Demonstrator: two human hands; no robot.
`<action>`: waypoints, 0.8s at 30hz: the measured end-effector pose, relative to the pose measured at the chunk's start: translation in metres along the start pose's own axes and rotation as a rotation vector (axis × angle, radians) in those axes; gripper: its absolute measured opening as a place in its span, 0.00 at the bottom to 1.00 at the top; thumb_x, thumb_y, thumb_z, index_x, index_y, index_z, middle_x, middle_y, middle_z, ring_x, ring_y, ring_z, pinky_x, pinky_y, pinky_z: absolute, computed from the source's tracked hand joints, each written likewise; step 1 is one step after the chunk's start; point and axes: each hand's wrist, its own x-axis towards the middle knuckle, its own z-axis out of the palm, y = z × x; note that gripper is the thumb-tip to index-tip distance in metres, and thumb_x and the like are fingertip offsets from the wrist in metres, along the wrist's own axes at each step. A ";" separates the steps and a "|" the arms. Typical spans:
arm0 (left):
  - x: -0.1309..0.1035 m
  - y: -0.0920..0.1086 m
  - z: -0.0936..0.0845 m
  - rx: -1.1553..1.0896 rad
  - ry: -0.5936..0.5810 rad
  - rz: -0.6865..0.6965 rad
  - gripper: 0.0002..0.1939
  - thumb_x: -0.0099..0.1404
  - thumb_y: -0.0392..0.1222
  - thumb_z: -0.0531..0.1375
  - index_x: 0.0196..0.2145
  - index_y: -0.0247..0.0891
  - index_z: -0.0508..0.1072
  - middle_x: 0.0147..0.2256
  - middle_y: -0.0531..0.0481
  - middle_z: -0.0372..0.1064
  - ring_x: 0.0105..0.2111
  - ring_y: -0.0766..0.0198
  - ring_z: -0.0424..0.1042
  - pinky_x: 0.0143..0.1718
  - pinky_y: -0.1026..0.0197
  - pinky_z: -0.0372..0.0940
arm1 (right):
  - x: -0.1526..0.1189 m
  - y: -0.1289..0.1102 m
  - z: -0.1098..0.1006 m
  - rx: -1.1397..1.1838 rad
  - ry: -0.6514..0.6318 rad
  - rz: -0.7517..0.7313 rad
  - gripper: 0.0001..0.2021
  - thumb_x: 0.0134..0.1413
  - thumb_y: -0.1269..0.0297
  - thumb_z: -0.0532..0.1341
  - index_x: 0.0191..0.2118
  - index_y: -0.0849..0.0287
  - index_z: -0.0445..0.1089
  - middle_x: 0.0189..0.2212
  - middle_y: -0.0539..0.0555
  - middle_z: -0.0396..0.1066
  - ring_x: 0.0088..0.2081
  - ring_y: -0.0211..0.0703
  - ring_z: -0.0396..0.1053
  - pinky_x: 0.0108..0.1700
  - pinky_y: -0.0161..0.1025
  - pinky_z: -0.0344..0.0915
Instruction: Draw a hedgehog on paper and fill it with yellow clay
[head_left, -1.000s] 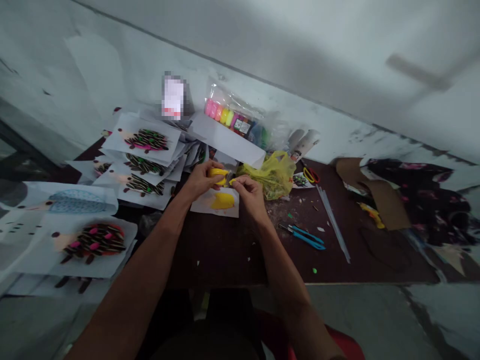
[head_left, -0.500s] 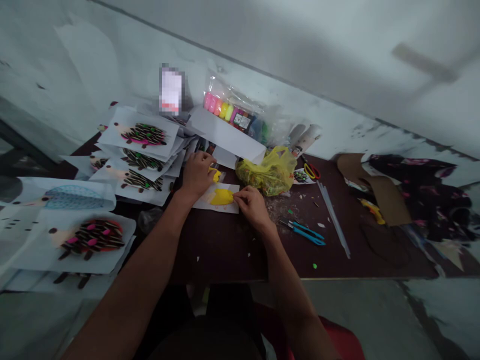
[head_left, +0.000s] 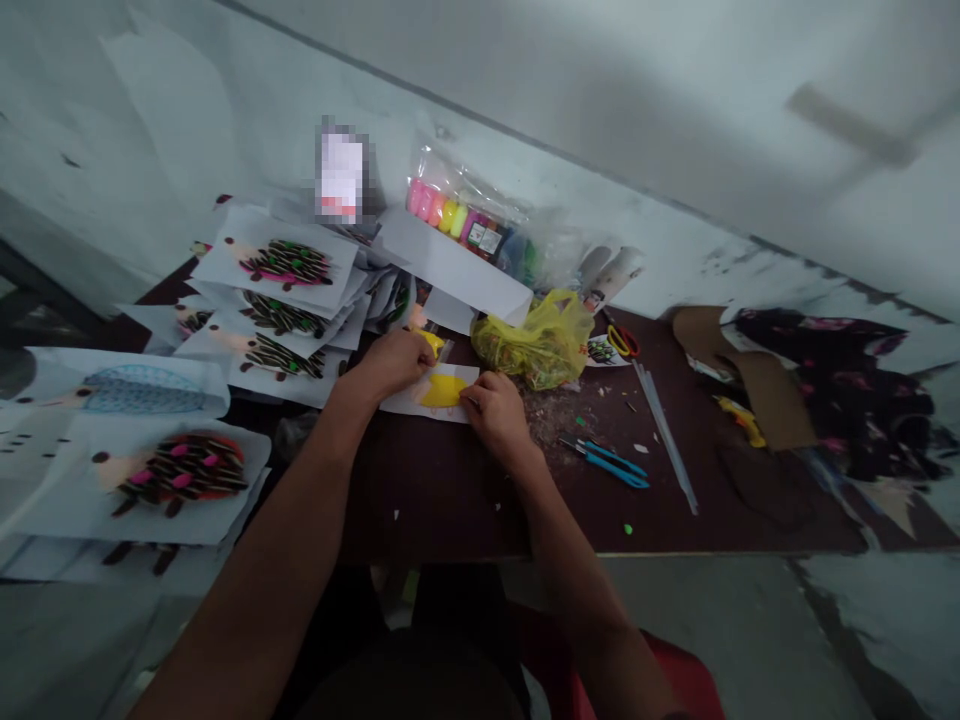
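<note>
A small white sheet (head_left: 405,404) lies on the dark table, with a flat oval of yellow modelling clay (head_left: 444,390) and a faint outline below it. My right hand (head_left: 496,408) is pinched, thumb and forefinger at the clay's right edge. Over the sheet's upper left corner, my left hand (head_left: 396,364) has its fingers curled in; whatever they hold is hidden. Just beyond those fingers is a packet of yellow clay (head_left: 433,342), partly covered.
Finished hedgehog pictures (head_left: 285,262) are stacked at left. Behind stand a yellow plastic bag (head_left: 536,345) and a clear pack of coloured clay (head_left: 450,215). Blue thread snips (head_left: 611,463), scissors (head_left: 622,342), clear sticks (head_left: 667,440) and a yellow cutter (head_left: 741,420) lie at right.
My left hand has drawn back slightly from the yellow clay packet and its fingers have curled in. My right fingertips have shifted a little left along the clay oval's edge.
</note>
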 end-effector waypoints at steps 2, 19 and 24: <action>-0.001 0.001 0.000 0.032 -0.004 -0.009 0.16 0.62 0.34 0.57 0.41 0.43 0.83 0.44 0.46 0.80 0.46 0.55 0.75 0.47 0.58 0.67 | -0.004 -0.004 0.000 -0.086 -0.021 -0.029 0.12 0.66 0.68 0.57 0.40 0.58 0.79 0.38 0.57 0.71 0.43 0.48 0.62 0.52 0.44 0.57; 0.004 -0.006 0.007 0.024 0.001 0.001 0.15 0.59 0.33 0.58 0.38 0.42 0.83 0.41 0.44 0.80 0.42 0.55 0.76 0.45 0.58 0.67 | -0.036 -0.012 0.002 -0.194 0.052 0.024 0.17 0.66 0.72 0.54 0.54 0.51 0.74 0.44 0.58 0.68 0.46 0.49 0.62 0.49 0.45 0.54; 0.004 -0.007 0.009 0.018 0.003 0.041 0.16 0.58 0.32 0.57 0.38 0.43 0.83 0.41 0.46 0.80 0.43 0.56 0.76 0.45 0.60 0.67 | -0.035 -0.018 0.001 -0.205 0.001 0.040 0.20 0.66 0.72 0.54 0.58 0.49 0.71 0.45 0.60 0.67 0.50 0.53 0.61 0.51 0.48 0.53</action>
